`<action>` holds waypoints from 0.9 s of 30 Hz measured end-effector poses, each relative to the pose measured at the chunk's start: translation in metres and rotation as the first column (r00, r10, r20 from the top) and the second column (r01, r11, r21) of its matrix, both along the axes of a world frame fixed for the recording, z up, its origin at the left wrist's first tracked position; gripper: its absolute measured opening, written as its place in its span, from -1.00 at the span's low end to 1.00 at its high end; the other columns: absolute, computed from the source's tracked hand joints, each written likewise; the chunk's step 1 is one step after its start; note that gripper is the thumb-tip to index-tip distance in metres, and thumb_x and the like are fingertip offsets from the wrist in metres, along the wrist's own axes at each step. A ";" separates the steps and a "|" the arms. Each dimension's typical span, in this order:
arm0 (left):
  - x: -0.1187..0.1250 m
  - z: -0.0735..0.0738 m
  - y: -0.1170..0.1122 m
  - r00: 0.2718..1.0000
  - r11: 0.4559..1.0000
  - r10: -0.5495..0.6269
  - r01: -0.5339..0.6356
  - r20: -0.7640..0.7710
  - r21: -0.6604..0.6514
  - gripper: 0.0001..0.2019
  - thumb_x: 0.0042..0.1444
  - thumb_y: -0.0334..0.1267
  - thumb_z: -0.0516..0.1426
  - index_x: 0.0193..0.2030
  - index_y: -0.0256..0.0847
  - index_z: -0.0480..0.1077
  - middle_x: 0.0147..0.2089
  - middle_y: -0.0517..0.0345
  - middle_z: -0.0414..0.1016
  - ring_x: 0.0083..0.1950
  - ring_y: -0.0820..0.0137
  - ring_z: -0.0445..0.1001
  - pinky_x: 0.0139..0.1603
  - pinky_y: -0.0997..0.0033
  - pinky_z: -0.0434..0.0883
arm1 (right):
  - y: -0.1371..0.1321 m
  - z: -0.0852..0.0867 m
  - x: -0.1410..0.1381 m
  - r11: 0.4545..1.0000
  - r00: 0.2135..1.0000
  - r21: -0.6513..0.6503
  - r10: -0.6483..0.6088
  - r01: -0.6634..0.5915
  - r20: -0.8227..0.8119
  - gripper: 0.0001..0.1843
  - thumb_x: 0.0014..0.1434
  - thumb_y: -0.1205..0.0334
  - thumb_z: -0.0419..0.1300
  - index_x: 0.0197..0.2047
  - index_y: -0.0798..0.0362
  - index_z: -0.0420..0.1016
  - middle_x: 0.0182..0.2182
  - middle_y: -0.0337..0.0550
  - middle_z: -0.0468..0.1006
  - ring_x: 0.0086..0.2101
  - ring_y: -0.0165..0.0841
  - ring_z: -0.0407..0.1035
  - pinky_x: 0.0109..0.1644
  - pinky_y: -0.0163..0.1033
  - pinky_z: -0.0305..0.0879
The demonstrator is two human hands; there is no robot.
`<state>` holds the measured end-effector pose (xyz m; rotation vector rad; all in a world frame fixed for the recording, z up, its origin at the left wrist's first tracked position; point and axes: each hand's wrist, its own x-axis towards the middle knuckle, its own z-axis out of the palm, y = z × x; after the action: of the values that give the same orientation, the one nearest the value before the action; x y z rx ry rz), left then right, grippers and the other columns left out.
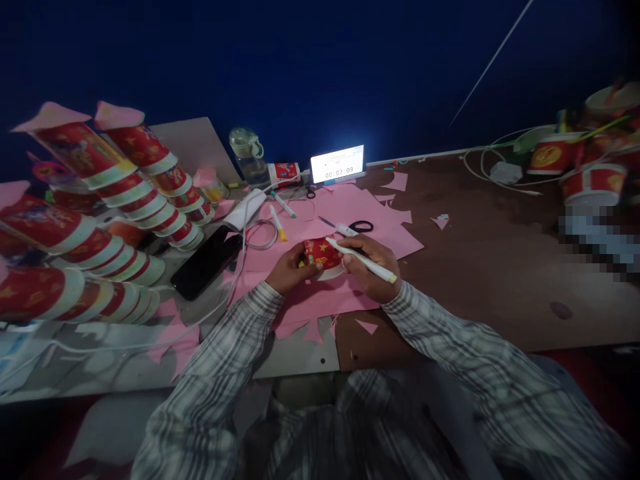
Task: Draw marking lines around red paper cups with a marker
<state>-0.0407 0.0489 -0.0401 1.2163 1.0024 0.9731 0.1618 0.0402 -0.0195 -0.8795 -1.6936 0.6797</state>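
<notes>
Left hand [290, 269] gripping the red paper cup [320, 253] from its left side, thumb across the near face; cup is in front of me, above the pink paper [350, 303] on the worktop [480, 267]. Right hand [373, 270] closed around a white marker [369, 263], writing-style, its tip at the cup's upper edge; whether it actually touches, I cannot tell. Judgement: a curved wall should take a line best if I turn the cup with my left hand and let the marker barely travel. Grip firm enough to stop it rolling, light enough not to dent the side, since thin card probably gives under a squeeze. Light, even pressure; thumb kept off any wet ink. Scissors [361, 227] lie just beyond my right hand, so I would keep my knuckles from drifting onto them.
</notes>
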 end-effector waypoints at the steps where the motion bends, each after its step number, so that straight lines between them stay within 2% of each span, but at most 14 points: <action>1: 0.000 0.000 0.000 1.000 1.000 0.001 -0.001 -0.005 0.000 -0.36 -0.19 0.01 0.43 0.00 -0.31 0.44 -0.13 -0.01 0.57 -0.13 0.23 0.51 -0.06 0.24 0.45 | -0.001 0.001 0.001 1.000 1.000 -0.016 0.010 -0.009 0.006 -0.80 0.20 0.27 0.18 -0.14 0.07 0.59 -0.25 -0.05 0.67 -0.26 -0.26 0.56 -0.15 -0.11 0.52; 5: 0.000 0.000 0.001 1.000 1.000 -0.004 0.004 -0.008 -0.008 -0.36 -0.20 0.01 0.43 -0.02 -0.31 0.44 -0.15 0.00 0.57 -0.15 0.24 0.51 -0.08 0.26 0.45 | -0.004 0.004 0.003 0.997 0.999 -0.058 0.046 -0.046 -0.011 -0.83 0.19 0.25 0.19 -0.19 0.07 0.59 -0.32 -0.08 0.66 -0.35 -0.30 0.53 -0.27 -0.17 0.49; 11: -0.001 -0.002 0.000 1.000 1.000 -0.014 0.014 0.004 -0.007 -0.35 -0.22 0.01 0.44 -0.02 -0.30 0.42 -0.12 -0.01 0.55 -0.11 0.23 0.50 -0.05 0.24 0.45 | -0.002 0.002 0.002 0.997 0.997 -0.069 0.028 -0.033 -0.074 -0.80 0.24 0.19 0.18 -0.14 0.05 0.59 -0.31 -0.07 0.63 -0.23 -0.25 0.55 -0.21 -0.14 0.51; 19: 0.000 -0.001 -0.001 1.000 1.000 -0.002 0.002 0.014 0.005 -0.35 -0.22 0.03 0.44 -0.04 -0.28 0.41 -0.13 0.02 0.54 -0.12 0.25 0.50 -0.07 0.27 0.45 | 0.001 -0.001 0.000 0.996 0.994 -0.081 0.026 -0.034 -0.102 -0.80 0.24 0.20 0.18 -0.12 0.05 0.57 -0.28 -0.06 0.63 -0.22 -0.25 0.54 -0.19 -0.12 0.52; 23: -0.001 0.001 0.000 1.000 1.000 0.005 -0.005 -0.002 0.010 -0.35 -0.22 0.06 0.44 -0.04 -0.29 0.41 -0.13 0.00 0.55 -0.12 0.24 0.50 -0.08 0.26 0.45 | 0.003 -0.004 0.000 0.993 0.988 -0.112 0.007 -0.025 -0.156 -0.79 0.24 0.18 0.19 -0.12 0.05 0.56 -0.30 -0.08 0.62 -0.32 -0.30 0.52 -0.28 -0.16 0.50; 27: -0.004 0.001 0.002 0.999 1.000 0.014 -0.014 -0.036 0.006 -0.34 -0.24 0.05 0.44 -0.05 -0.29 0.42 -0.13 0.00 0.55 -0.12 0.24 0.50 -0.08 0.26 0.45 | 0.005 -0.006 0.001 0.984 0.979 -0.174 0.008 -0.044 -0.202 -0.79 0.23 0.17 0.18 -0.12 0.07 0.55 -0.36 -0.14 0.59 -0.51 -0.42 0.41 -0.42 -0.23 0.43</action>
<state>-0.0443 0.0505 -0.0395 1.2374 1.0383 0.9683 0.1632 0.0454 -0.0252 -0.8825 -1.4825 0.9182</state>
